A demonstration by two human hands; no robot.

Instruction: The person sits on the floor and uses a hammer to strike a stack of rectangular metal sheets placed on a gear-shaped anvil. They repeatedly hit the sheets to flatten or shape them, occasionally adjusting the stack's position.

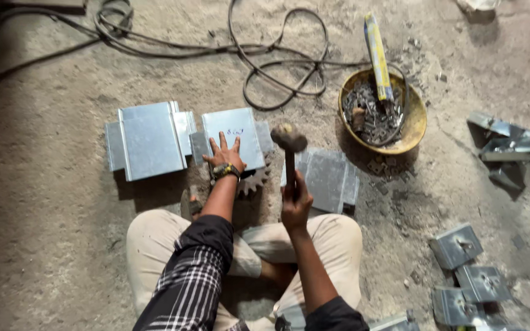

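The left hand (224, 155) lies flat with its fingers spread on a small metal sheet (233, 138) on the floor, just in front of the person's knees. The right hand (294, 202) grips a hammer (289, 147) by its handle (the handle stands almost straight up), and the hammer's head hangs just to the right of the sheet, very near it. So the sheet lies a little ahead and to the left of the hammer, with 1 gear (251, 180) peeking out under its near edge.
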